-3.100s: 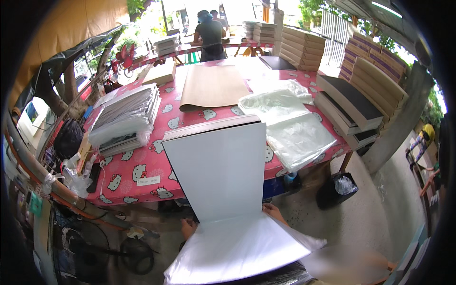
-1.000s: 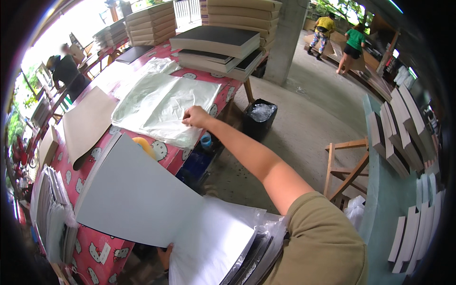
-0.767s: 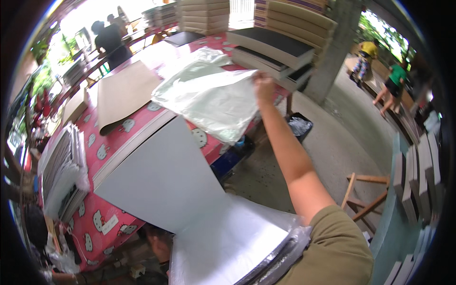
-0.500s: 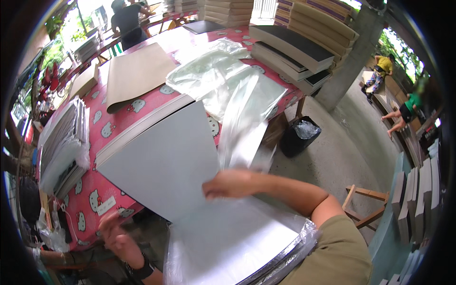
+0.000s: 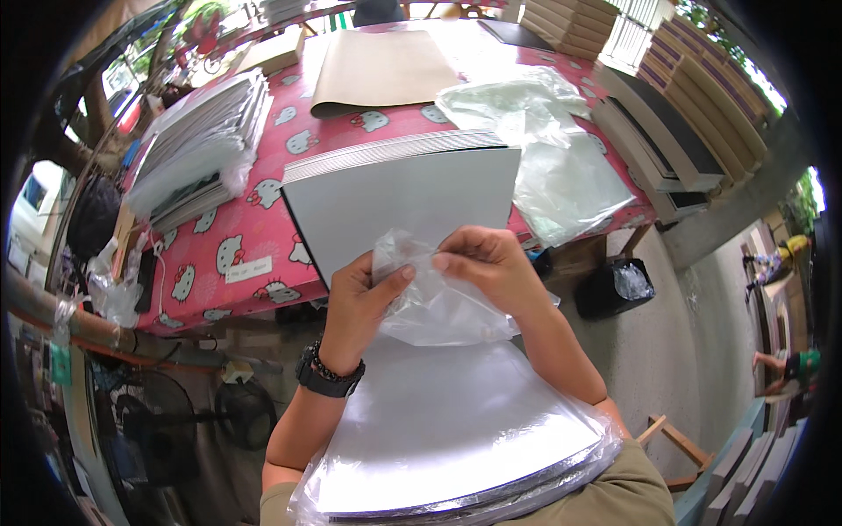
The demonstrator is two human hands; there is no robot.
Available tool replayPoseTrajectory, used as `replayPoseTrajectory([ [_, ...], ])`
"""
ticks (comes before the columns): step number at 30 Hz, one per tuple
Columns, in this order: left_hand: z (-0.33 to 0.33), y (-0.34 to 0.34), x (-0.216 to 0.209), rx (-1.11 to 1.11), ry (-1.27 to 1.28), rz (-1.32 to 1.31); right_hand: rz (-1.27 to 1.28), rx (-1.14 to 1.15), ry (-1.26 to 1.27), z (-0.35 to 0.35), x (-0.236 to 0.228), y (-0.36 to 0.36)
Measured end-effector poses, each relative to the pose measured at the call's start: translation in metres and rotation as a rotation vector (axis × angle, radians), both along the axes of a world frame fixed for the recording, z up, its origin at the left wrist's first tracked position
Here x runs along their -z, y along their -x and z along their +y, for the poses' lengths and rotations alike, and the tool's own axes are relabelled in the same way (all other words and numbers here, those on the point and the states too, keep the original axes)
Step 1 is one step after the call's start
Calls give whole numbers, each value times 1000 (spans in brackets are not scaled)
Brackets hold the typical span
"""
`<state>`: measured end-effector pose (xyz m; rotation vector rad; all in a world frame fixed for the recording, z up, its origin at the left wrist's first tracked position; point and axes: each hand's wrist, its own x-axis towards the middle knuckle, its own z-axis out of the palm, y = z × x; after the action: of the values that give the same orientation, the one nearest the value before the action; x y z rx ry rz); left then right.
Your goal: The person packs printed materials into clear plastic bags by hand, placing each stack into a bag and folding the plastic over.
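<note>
A clear plastic bag [image 5: 443, 309] is pinched between my two hands above my lap. My left hand [image 5: 361, 291], with a dark watch and a bracelet at the wrist, grips the bag's left part. My right hand [image 5: 484, 266] pinches its upper edge with thumb and fingers. Behind the bag, a stack of large pale boards [image 5: 399, 197] overhangs the table's near edge, its top one light grey. Across my lap lies another stack of pale sheets wrapped in clear plastic [image 5: 465, 430], below both hands. The bag partly hides the board stack's lower edge.
More clear bags [image 5: 561, 167] lie on the pink patterned table [image 5: 206, 259], right of the boards. Plastic-wrapped stacks [image 5: 206, 145] sit at left, a brown sheet [image 5: 381, 70] farther back. Dark-topped book blocks [image 5: 662, 131] stand at right. A black bin [image 5: 614, 289] is on the floor.
My right hand has brought a plastic bag from the right to over my lap. My left hand, free at the lower left before, now holds it too. The view has turned left.
</note>
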<state>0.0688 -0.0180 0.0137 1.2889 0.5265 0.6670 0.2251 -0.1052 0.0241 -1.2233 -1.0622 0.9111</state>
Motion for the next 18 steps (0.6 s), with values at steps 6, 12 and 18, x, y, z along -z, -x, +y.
replayPoseTrajectory([
  [6, 3, 4, 0, -24, 140, -69, -299, 150, -40, 4, 2, 11],
  [12, -8, -6, 5, -9, 63, -142, -554, 238, -98, 1, 8, 27],
  [18, -5, 2, 19, 1, 157, -100, -754, 306, -130, 2, 11, 33],
])
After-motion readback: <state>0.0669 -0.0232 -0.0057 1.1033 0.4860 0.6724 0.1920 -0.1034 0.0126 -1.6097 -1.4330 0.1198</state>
